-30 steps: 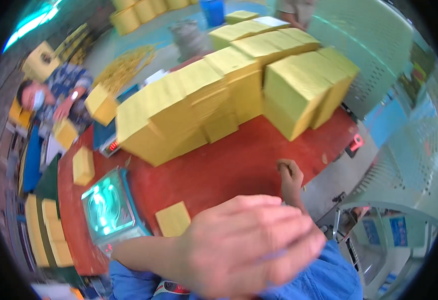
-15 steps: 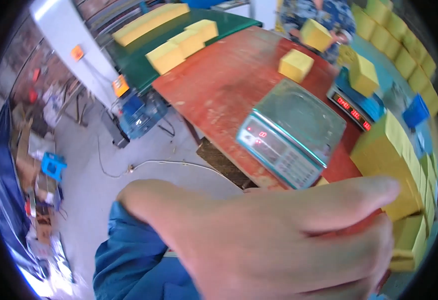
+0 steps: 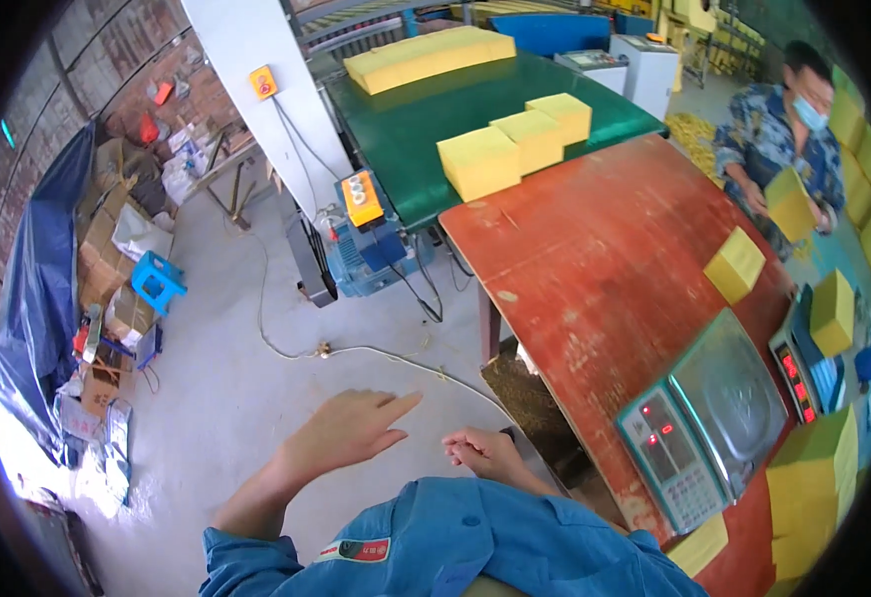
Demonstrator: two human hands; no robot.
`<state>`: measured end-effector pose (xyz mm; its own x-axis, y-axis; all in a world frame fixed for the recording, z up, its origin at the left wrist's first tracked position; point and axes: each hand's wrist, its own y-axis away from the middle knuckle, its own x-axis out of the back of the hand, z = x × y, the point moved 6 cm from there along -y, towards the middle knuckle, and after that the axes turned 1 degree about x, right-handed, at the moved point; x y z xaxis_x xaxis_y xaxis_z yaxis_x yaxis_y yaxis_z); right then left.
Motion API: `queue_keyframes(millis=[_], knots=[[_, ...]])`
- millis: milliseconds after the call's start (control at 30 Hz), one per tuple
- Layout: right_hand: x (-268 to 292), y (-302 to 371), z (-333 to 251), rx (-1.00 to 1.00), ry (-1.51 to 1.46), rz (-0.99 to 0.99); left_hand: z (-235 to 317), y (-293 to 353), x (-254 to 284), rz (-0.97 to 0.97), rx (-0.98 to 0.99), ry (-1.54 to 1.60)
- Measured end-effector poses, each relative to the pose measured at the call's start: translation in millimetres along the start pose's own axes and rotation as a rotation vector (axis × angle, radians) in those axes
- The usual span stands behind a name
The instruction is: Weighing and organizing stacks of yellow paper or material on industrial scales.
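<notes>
My left hand (image 3: pixel 348 432) hangs over the grey concrete floor, palm down, fingers apart and empty. My right hand (image 3: pixel 483 454) is just right of it, fingers curled in with nothing in them, close to the near corner of the red table (image 3: pixel 595 259). A grey weighing scale (image 3: pixel 719 413) with a lit display stands on the table to the right of both hands. Beyond the scale lies a yellow foam block (image 3: pixel 735 265). Both my sleeves are blue.
A second scale (image 3: pixel 804 360) carries a yellow block (image 3: pixel 833 310). Stacked yellow blocks (image 3: pixel 814 478) stand at the right edge. A green table (image 3: pixel 406 129) holds more blocks. A masked person (image 3: pixel 776 129) holds a block. A cable (image 3: pixel 356 350), blue stool (image 3: pixel 158 283) and boxes lie left.
The view has swung away from the table toward the floor. My left hand, which filled the lower picture close to the camera, has dropped lower and farther away. My right hand has come into view.
</notes>
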<state>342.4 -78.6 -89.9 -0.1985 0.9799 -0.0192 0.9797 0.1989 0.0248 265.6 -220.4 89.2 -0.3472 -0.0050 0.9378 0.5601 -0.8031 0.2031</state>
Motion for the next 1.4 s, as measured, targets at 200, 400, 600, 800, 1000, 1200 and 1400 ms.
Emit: queue_keyframes(millis=[200,400,600,800,1000,1200,1400], knots=[[57,-70,4,-0.169,-0.221,0.074,-62,-98,40,0.259,-0.129,0.235],[115,-121,-23,-0.197,-0.205,0.203,-136,-192,99,0.432,0.022,0.491],[133,-137,-7,-0.267,-0.407,0.421,-223,-315,138,0.328,-0.002,0.758],[126,-137,13,-0.405,-0.305,0.806,-293,-496,146,0.129,0.080,0.768],[84,-169,15,-0.320,-0.127,0.901,-306,-576,81,-0.637,-0.062,1.131],[78,-170,67,-0.267,-0.096,0.929,-309,-580,64,-0.478,0.120,0.995],[63,-170,114,-0.239,-0.350,0.940,-210,-482,3,-0.803,-0.083,0.956]])
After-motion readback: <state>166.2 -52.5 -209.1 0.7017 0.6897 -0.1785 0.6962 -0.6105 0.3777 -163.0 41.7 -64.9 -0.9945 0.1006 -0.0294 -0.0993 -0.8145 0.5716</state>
